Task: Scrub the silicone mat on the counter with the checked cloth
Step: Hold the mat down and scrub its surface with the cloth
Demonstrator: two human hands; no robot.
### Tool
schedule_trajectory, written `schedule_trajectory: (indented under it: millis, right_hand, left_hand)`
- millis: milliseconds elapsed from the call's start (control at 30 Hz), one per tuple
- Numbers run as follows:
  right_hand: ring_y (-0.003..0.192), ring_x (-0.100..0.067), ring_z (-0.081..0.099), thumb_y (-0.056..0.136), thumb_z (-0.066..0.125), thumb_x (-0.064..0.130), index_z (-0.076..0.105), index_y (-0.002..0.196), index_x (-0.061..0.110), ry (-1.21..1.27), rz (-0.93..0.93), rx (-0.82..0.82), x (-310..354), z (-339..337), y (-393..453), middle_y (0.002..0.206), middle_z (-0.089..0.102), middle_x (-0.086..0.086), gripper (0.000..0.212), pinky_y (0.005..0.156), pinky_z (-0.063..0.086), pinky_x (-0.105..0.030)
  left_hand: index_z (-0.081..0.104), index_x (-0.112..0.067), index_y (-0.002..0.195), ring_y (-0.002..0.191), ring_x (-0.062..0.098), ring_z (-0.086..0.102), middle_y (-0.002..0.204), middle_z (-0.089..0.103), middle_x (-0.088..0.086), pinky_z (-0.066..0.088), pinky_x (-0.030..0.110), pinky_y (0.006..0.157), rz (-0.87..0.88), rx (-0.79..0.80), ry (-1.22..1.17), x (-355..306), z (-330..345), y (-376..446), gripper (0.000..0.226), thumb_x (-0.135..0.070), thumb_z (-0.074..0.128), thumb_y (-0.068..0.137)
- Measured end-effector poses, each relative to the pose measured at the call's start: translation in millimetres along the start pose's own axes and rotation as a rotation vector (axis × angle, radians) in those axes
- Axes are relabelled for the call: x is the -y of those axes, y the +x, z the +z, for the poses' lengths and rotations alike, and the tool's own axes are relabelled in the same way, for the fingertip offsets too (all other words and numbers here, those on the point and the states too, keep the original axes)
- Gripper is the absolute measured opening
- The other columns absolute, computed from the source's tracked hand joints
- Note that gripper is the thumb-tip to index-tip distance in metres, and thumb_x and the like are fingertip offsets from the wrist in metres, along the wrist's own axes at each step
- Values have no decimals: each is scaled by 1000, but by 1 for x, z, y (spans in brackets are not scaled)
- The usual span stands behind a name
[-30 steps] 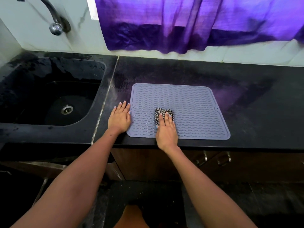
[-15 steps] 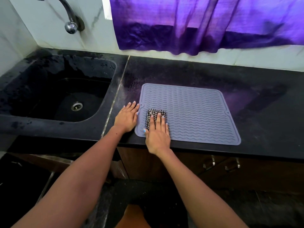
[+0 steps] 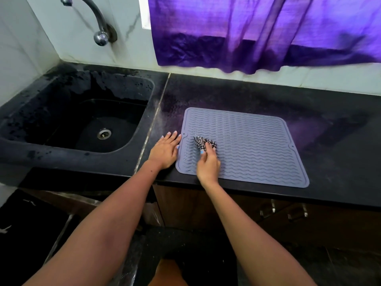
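Centrally, your right hand (image 3: 208, 166) pinches the checked cloth (image 3: 203, 142) on the mat's (image 3: 251, 145) left part. Your left hand (image 3: 166, 150) lies flat, fingers spread, on the counter (image 3: 329, 141), touching the mat's left edge. Sink (image 3: 41, 149) and tap (image 3: 97, 21) occupy the upper left; nothing obstructs the mat.

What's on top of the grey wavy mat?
On the silicone mat lies the checked cloth, with the right hand gripping it. The hand covers part of the cloth. The left hand rests on the counter, touching the mat's edge.
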State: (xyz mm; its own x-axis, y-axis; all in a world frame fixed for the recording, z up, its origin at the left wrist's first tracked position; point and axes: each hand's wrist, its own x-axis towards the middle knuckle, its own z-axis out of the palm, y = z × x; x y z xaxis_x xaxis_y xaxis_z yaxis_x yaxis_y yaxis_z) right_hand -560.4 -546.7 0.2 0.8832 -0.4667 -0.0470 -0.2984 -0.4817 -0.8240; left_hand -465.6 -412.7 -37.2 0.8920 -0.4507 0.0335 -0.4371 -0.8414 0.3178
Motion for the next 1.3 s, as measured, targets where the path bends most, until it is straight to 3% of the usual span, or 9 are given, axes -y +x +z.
schedule_trajectory:
  millis: [100,300,600,700,833,900,1033,1133,1300]
  right_hand:
    - [142,-21,27,100,36,12,34,145,13,58,-19,-48,14,-1,3,151,35,-4,45,114,20,-29]
    - [147,-25,-9,100,29,25,1,150,6,-605,-370,250,-1,29,-18,158,-7,-15,60,117,-9,-36]
    - [147,-22,-5,98,30,19,4,150,7,-702,-458,298,-7,29,-8,159,-1,-13,60,117,-8,-33]
    - [147,-16,10,100,32,15,18,149,9,-409,-462,234,-10,22,-3,158,15,-7,52,117,2,-24]
    - [138,-17,34,100,37,13,38,142,10,271,-26,57,10,14,5,148,40,-5,43,113,21,-22]
    - [137,-18,36,100,38,13,39,142,9,345,35,5,23,12,10,147,41,-5,42,113,24,-23]
    - [146,-16,14,101,32,14,21,148,7,-98,-347,126,26,16,5,156,20,-6,49,116,5,-21]
    - [147,-20,-3,100,30,17,6,150,7,-522,-460,250,8,32,-5,159,3,-10,57,118,-6,-29]
    - [147,-20,-10,100,30,20,1,151,10,-604,-463,306,-1,36,-6,159,-6,-9,60,116,-9,-31]
  left_hand:
    - [21,-16,146,144,23,11,156,15,7,4,35,118,7,7,-7,1,-2,-1,49,-21,30,99]
    - [24,-13,145,144,24,14,155,19,8,5,35,118,23,-55,-19,-1,1,-3,49,-15,34,97]
    - [19,-15,146,145,22,11,156,15,5,4,34,118,27,-53,46,1,4,-5,51,-19,32,97]
    - [19,-16,147,145,20,10,156,14,4,4,34,119,15,-46,49,1,4,-5,52,-19,32,96]
    - [18,-18,147,145,19,9,156,13,3,5,34,119,15,-52,69,1,5,-6,53,-20,31,96]
    - [18,-18,147,145,19,9,156,13,3,4,34,119,9,-65,58,0,5,-7,53,-20,31,96]
    - [18,-14,147,145,18,7,157,10,6,1,33,119,-33,-87,30,-4,4,-9,53,-19,32,96]
    - [15,-9,147,145,19,2,157,4,8,-3,34,118,-123,-112,56,-3,2,-11,55,-22,31,96]
    - [14,-9,147,145,16,1,157,7,7,-4,33,118,-137,-82,66,-3,3,-11,54,-22,29,97]
